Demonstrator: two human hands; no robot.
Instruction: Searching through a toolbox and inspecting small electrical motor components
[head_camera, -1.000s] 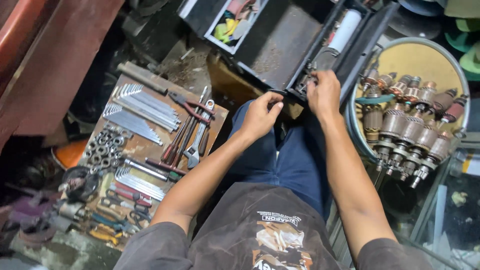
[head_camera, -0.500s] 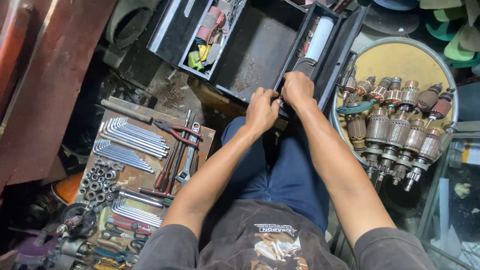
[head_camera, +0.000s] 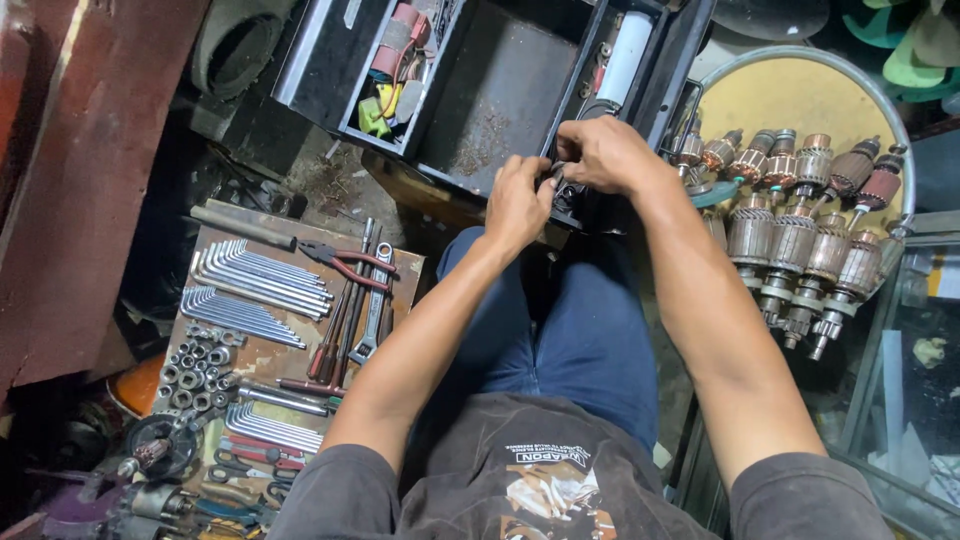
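Note:
My left hand (head_camera: 517, 201) and my right hand (head_camera: 603, 153) meet at the near edge of an open black metal toolbox (head_camera: 500, 95). Both pinch a small dark part (head_camera: 556, 175) between their fingertips; its shape is too small to make out. The toolbox's middle bay is bare apart from rusty crumbs. A white cylinder (head_camera: 626, 55) lies in its right tray, and coloured bits (head_camera: 385, 70) fill the left tray. My knees in blue trousers (head_camera: 580, 330) are just below the hands.
A wooden board (head_camera: 275, 330) on the left carries rows of hex keys, red-handled pliers (head_camera: 345, 262), spanners, screwdrivers and several sockets. On the right a round metal tray (head_camera: 800, 100) holds several copper-wound motor armatures (head_camera: 800, 235). A glass case edge (head_camera: 900, 380) is at far right.
The view has tilted down and shifted, so the toolbox sits more central. Both hands have drawn closer together at the toolbox edge, fingertips now touching over the small part.

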